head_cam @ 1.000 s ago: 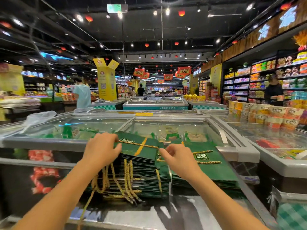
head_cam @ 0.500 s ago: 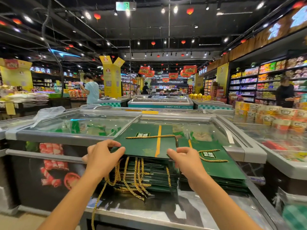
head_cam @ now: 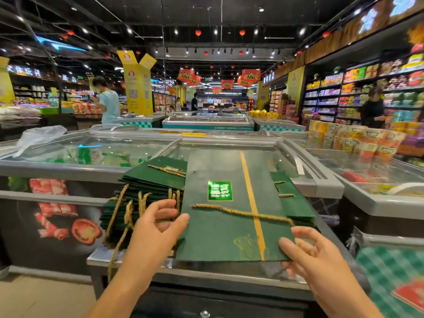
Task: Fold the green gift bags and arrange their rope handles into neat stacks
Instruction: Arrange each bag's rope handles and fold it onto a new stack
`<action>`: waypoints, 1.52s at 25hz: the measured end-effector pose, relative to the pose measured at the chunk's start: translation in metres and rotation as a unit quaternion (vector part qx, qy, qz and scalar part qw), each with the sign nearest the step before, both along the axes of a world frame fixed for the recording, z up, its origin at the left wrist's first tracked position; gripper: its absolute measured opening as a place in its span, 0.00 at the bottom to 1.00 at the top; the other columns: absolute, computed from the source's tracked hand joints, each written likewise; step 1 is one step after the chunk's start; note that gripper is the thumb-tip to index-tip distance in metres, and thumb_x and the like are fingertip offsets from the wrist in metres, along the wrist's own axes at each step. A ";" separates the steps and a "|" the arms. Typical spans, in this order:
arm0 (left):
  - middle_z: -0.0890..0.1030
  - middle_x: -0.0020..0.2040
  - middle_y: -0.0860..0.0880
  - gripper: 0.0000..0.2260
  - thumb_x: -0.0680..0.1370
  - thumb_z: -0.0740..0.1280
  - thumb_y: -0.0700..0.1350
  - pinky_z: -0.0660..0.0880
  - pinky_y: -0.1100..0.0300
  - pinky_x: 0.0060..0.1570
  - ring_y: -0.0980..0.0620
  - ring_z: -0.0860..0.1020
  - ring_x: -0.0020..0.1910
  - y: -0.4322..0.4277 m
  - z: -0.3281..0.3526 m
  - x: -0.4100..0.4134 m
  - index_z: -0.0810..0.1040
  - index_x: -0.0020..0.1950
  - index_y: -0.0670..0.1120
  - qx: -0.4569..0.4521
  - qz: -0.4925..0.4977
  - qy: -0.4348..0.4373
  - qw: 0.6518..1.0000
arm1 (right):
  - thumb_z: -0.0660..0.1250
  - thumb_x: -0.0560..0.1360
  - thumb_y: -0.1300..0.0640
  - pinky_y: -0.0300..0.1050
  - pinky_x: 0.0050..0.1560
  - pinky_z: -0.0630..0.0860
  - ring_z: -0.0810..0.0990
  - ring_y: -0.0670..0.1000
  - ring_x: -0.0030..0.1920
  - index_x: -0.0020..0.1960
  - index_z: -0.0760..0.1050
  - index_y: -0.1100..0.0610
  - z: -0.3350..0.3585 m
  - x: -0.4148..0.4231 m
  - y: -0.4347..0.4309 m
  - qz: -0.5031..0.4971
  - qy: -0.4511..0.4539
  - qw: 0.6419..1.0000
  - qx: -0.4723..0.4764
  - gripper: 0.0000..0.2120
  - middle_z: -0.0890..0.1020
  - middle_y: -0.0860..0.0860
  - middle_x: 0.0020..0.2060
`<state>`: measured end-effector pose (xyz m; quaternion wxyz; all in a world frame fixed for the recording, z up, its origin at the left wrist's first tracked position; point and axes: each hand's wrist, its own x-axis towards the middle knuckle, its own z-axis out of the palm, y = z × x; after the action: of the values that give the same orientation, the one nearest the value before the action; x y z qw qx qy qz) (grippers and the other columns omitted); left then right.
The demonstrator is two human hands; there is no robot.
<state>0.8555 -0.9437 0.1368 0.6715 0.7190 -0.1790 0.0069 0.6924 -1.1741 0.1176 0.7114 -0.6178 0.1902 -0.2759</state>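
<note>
**Flattened green gift bag held over a chest freezer; twelve o'clock points away from the person.**

- **Grip:** The left hand (head_cam: 158, 226) pinches the gift bag (head_cam: 229, 232) at its nine-o'clock edge, thumb on top and fingers curled beneath. The right hand (head_cam: 307, 251) pinches the five-o'clock corner under its thumb, the other fingers loosely spread below.
- **Purpose:** Gripping two opposite sides keeps the thin panel flat, probably so it can be set down squarely.
- **Handle:** One gold rope handle (head_cam: 241, 212) lies across the bag's face rather than trailing off it.
- **Position:** The bag sits above the freezer's steel ledge (head_cam: 101, 258). Whether it touches anything beneath cannot be told.
- **Piles:** At ten o'clock stands a tall pile of folded bags (head_cam: 151, 177). Its dangling handles (head_cam: 124, 216) spill over the ledge and look not yet tidied. At two o'clock a lower pile (head_cam: 296, 203) lies partly hidden under the held bag.
- **Background:** At twelve o'clock are the glass lids (head_cam: 110, 148). Farther off are a shopper (head_cam: 110, 106) at ten o'clock and noodle tubs (head_cam: 358, 141) at two.
</note>
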 end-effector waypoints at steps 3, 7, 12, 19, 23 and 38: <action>0.87 0.50 0.49 0.13 0.79 0.71 0.42 0.82 0.59 0.40 0.51 0.86 0.46 -0.014 -0.012 -0.011 0.76 0.61 0.52 -0.033 -0.085 0.077 0.993 | 0.70 0.76 0.68 0.46 0.33 0.82 0.80 0.57 0.37 0.58 0.72 0.65 -0.022 -0.008 -0.008 0.036 0.054 0.998 0.011 0.13 0.81 0.64 0.41; 0.87 0.51 0.47 0.13 0.81 0.66 0.37 0.83 0.55 0.40 0.46 0.86 0.48 -0.016 -0.018 -0.018 0.74 0.61 0.51 -0.059 -0.141 0.084 0.985 | 0.69 0.79 0.56 0.42 0.42 0.83 0.83 0.48 0.54 0.62 0.77 0.58 -0.018 -0.012 -0.016 0.055 0.092 0.994 0.006 0.13 0.85 0.52 0.53; 0.86 0.52 0.44 0.13 0.81 0.65 0.36 0.84 0.54 0.41 0.43 0.86 0.49 -0.005 -0.026 -0.019 0.74 0.63 0.48 -0.061 -0.174 0.081 0.979 | 0.70 0.78 0.50 0.45 0.52 0.82 0.87 0.52 0.53 0.69 0.72 0.61 -0.008 -0.003 -0.025 0.060 0.097 0.993 0.012 0.24 0.86 0.54 0.55; 0.86 0.53 0.44 0.13 0.80 0.66 0.34 0.83 0.55 0.45 0.43 0.85 0.52 -0.002 -0.044 -0.028 0.73 0.63 0.44 -0.029 -0.242 0.081 0.967 | 0.73 0.76 0.60 0.34 0.45 0.77 0.83 0.43 0.52 0.63 0.77 0.53 -0.018 0.015 -0.018 -0.132 -0.011 0.989 -0.070 0.16 0.82 0.50 0.57; 0.85 0.53 0.50 0.17 0.80 0.69 0.41 0.83 0.55 0.46 0.50 0.85 0.49 -0.011 -0.041 -0.027 0.72 0.65 0.57 0.051 -0.181 -0.022 0.982 | 0.74 0.76 0.63 0.31 0.40 0.77 0.83 0.38 0.42 0.62 0.78 0.52 -0.026 0.009 -0.020 -0.161 -0.022 0.975 -0.150 0.17 0.82 0.47 0.55; 0.71 0.32 0.56 0.16 0.79 0.70 0.42 0.73 0.48 0.33 0.49 0.71 0.28 -0.046 -0.052 -0.001 0.71 0.62 0.57 0.052 -0.111 -0.121 0.985 | 0.78 0.72 0.56 0.39 0.43 0.76 0.81 0.45 0.40 0.42 0.80 0.55 -0.022 0.016 -0.004 -0.192 -0.065 0.872 -0.446 0.07 0.83 0.45 0.37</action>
<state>0.8549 -0.9894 0.0843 0.6033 0.7223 -0.3378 0.0099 0.7081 -1.1781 0.0957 0.3039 -0.8015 0.1150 -0.5020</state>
